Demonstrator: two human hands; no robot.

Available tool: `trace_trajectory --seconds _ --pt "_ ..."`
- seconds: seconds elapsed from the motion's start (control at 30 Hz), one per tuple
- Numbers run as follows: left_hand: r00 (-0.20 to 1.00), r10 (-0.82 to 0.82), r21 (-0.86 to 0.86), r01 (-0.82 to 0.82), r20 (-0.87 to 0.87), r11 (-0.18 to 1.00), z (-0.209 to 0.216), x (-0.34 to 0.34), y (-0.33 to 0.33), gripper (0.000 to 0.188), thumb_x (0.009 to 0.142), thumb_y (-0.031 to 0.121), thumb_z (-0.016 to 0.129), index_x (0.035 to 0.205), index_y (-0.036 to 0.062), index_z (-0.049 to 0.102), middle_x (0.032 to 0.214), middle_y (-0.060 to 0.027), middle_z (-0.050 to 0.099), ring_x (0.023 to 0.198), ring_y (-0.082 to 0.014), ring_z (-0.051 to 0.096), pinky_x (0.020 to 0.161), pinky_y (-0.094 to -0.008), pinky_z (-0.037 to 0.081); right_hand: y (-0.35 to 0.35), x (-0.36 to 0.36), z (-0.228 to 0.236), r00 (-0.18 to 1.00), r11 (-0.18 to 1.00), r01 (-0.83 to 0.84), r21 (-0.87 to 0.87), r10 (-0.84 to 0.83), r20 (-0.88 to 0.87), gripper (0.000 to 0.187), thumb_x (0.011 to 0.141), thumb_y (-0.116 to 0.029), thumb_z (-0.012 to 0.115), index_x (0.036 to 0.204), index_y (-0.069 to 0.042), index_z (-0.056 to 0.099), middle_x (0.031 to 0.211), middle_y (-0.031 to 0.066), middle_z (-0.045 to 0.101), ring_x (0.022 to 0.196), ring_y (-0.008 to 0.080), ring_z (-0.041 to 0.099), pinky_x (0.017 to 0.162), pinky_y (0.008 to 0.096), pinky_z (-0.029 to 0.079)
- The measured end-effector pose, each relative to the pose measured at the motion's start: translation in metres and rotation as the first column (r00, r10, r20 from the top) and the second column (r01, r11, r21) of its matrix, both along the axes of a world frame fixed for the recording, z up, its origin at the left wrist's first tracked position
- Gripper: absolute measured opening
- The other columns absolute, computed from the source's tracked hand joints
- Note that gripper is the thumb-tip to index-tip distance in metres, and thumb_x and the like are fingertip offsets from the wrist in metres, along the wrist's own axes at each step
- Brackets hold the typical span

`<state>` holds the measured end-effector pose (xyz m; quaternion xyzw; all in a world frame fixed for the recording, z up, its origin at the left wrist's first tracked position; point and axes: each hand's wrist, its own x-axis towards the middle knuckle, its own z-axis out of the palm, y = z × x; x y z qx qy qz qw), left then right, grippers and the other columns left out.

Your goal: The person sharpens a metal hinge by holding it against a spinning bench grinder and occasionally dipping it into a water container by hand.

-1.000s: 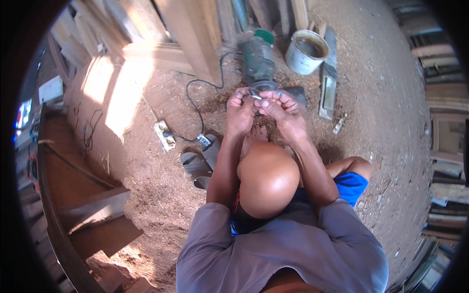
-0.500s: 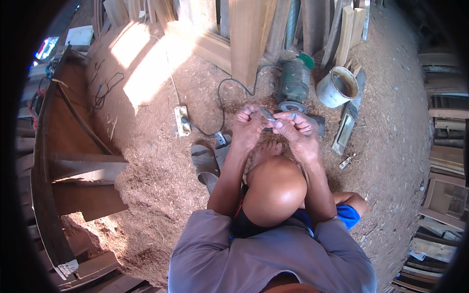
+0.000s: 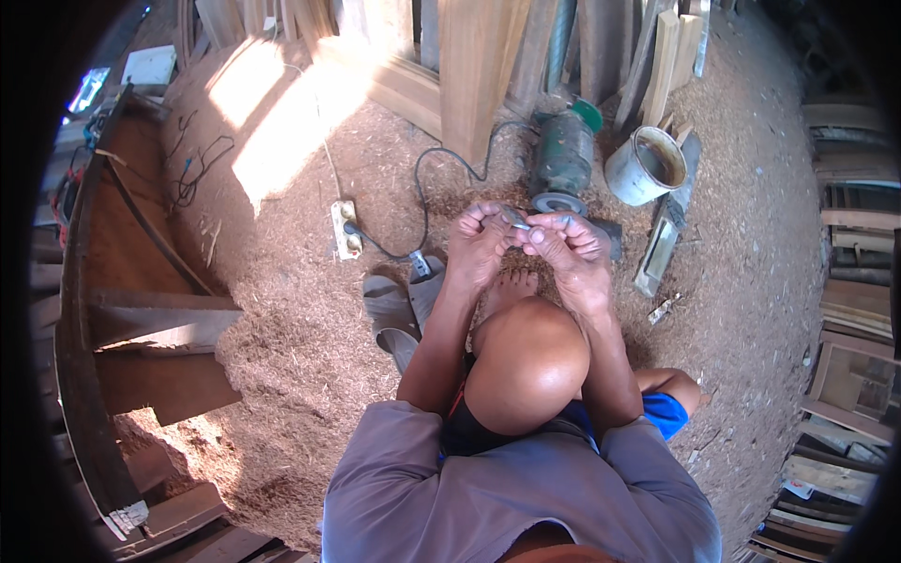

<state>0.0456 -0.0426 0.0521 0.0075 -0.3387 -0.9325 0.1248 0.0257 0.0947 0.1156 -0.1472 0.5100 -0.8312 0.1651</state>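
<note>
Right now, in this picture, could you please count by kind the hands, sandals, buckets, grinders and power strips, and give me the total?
Hands: 2
Sandals: 2
Bucket: 1
Grinder: 1
Power strip: 1
Total: 7

The small metal piece between the hands is outside these kinds.

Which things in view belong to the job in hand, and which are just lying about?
Belong to the job:
small metallic piece, held by left hand and right hand
green motor with a disc, just beyond the hands (likely)

Seemingly just lying about:
sandals
leaning boards
tangled dark cord
</note>
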Motion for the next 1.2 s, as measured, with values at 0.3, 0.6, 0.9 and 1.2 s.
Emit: trace_trajectory --seconds 0.3,0.6,0.9,1.2 --pt "1.000 0.000 -0.005 0.000 0.025 1.000 -0.008 -0.001 0.001 0.008 0.092 0.004 0.056 0.098 0.0000 0.057 0.092 -0.0138 0.065 0.079 -0.0200 0.065 0.068 -0.0322 0.057 0.000 0.004 -0.001 0.999 0.999 0.031 -0.007 -0.031 0.012 0.016 0.086 -0.004 0.064 0.101 0.002 0.064 0.092 0.0114 0.068 0.081 0.0157 0.066 0.072 0.0259 0.054" --pt "0.992 -0.106 -0.280 0.123 0.074 0.952 -0.012 -0.014 -0.003 0.033 0.088 -0.005 0.051 0.121 -0.0039 0.051 0.114 -0.0170 0.060 0.098 -0.0215 0.062 0.084 -0.0337 0.053 0.040 -0.014 -0.054 0.951 0.991 0.021 0.129 -0.060 0.303 0.011 0.085 -0.010 0.067 0.094 -0.003 0.064 0.076 0.0010 0.064 0.065 0.0053 0.058 0.059 0.0186 0.048" --pt "0.850 -0.523 0.061 0.520 0.062 0.852 -0.066 -0.018 0.015 0.074 0.084 0.045 0.065 0.136 -0.0002 0.037 0.125 -0.0133 0.055 0.113 -0.0240 0.054 0.097 -0.0392 0.041 0.049 0.008 -0.101 0.734 0.951 0.105 -0.292 0.124 0.668 0.011 0.088 -0.008 0.063 0.098 -0.005 0.064 0.079 0.0028 0.066 0.063 0.0091 0.062 0.060 0.0234 0.055" --pt "0.845 -0.517 0.148 0.499 0.132 0.854 -0.079 -0.023 0.018 0.052 0.080 0.030 0.072 0.119 0.0016 0.054 0.108 -0.0098 0.064 0.097 -0.0206 0.062 0.083 -0.0376 0.052 0.044 0.006 -0.114 0.728 0.950 0.106 -0.292 0.126 0.674 0.011 0.087 -0.008 0.064 0.097 -0.006 0.063 0.079 0.0025 0.065 0.062 0.0095 0.061 0.059 0.0229 0.054"
